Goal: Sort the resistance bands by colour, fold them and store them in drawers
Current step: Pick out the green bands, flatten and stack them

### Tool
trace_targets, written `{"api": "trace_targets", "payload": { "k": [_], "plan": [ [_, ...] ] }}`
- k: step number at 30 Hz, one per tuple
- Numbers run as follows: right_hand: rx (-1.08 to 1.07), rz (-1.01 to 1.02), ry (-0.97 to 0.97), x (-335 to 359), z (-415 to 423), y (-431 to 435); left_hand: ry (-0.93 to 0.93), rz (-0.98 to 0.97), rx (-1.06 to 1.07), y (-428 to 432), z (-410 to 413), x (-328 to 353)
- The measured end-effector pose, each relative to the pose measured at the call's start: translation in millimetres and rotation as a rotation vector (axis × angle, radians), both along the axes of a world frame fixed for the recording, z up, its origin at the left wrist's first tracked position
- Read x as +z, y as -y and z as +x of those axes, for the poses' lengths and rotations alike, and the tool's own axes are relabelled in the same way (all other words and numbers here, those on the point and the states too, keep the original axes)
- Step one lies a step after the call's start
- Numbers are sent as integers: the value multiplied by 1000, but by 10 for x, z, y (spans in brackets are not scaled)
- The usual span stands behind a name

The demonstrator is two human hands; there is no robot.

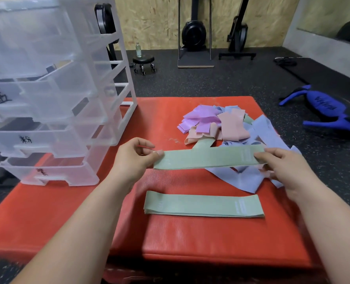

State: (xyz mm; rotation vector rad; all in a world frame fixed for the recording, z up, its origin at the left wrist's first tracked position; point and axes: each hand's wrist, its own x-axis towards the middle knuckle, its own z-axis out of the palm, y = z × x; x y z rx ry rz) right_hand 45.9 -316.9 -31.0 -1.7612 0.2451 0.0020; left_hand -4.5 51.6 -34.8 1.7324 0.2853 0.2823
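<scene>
Seen from the head view, a green resistance band point(209, 158) is held out flat between both hands, above the red mat point(67, 212) and just in front of the mixed pile point(227, 124) of purple, pink, blue and green bands. Nearer the person, a flat stack of green bands point(202, 204) lies on the mat, apart from the held one. A clear plastic drawer unit point(53, 99) with handwritten labels stands at the left on the mat; what its drawers contain cannot be made out.

The band is judged to be light, soft and limp, with some stretch, and its cloth-like surface is not expected to slip. Held at one end alone it would probably droop, so it is best taken at both short ends, as is done here, and pulled gently taut. For a fold, the two ends could be brought together with the edges lined up.

The band's left end is pinched between the thumb and fingertips of the left hand point(133, 156), with the fingers curled. The right end, beside the printed label, is gripped by the right hand point(282, 167), with fingers laid on top. Both forearms are stretched forward from the lower corners, the hands well apart at about the same height.
</scene>
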Motion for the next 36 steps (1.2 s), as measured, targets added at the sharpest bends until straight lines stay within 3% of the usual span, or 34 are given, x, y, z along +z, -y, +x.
{"api": "trace_targets", "payload": {
  "k": [11, 24, 30, 36],
  "plan": [
    [354, -401, 79, -12, -548, 160, -35, 681, -115, -104, -485, 15],
    [357, -868, 88, -145, -681, 67, -55, 948, -311, 17, -597, -163],
    [378, -946, 132, -151, -677, 94, -58, 1130, -343, 36, -578, -166],
    [726, -950, 164, -66, -725, 214, -154, 1100, -599, -81, -627, -139]
  ]
}}
